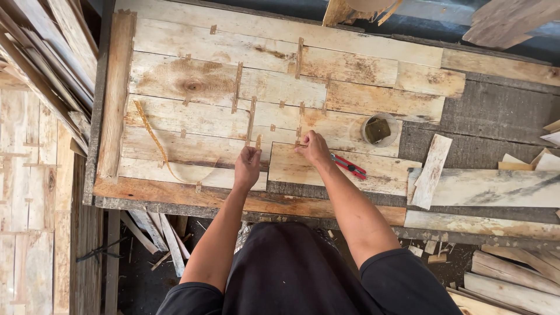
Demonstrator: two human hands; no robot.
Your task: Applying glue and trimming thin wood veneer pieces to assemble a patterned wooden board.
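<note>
Both hands (pixel 280 157) on veneer sheet (pixel 204 111)

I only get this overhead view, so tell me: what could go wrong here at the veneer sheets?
The left hand pinches a small tape piece at a seam; it may stick crooked. The red cutter lies right beside the right hand and could nick it. The small pot sits on the sheets and could tip.

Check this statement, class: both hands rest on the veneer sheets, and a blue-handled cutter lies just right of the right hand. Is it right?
Not quite. The cutter has a red handle, not blue, as the head view shows. The rest holds: the left hand and right hand rest on the veneer sheets, and the cutter lies just right of the right hand.
</note>
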